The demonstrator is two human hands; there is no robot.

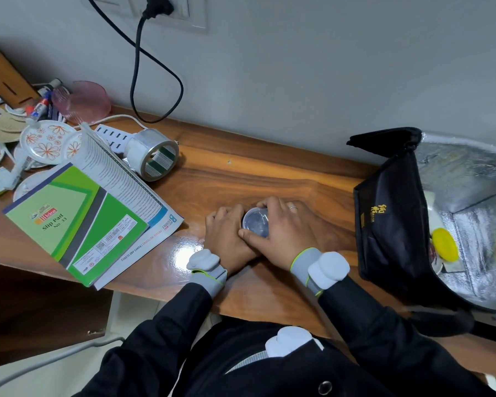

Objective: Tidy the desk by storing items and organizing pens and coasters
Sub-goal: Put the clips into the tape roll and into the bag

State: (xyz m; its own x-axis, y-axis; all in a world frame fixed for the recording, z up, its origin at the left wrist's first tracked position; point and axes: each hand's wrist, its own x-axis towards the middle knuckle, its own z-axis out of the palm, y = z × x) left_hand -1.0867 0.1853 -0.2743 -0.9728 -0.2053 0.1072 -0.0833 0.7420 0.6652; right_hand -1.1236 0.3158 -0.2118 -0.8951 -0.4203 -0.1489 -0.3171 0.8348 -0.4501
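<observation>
You have both hands around the small clear container [257, 222], which stands upright on the wooden surface [241, 173], towards its near edge and roughly mid-scene. Your left hand [226, 229] curls against its left side. Your right hand [284, 230] wraps the right side, with the thumb laid along the near rim. Each grip is closed on the tub. Holding it from both sides probably steadies it while the lid is pressed on or worked loose; I cannot tell which.

The container is round and see-through, with a translucent lid that catches the light. Its contents cannot be made out. The open black insulated bag [390, 239] sits near on the right, a likely place for storing it. At the far left, the floral coasters [45, 141] and pens [43, 103] lie jumbled and not yet sorted, close to the slip pad [69, 219] and tape roll [152, 153].
</observation>
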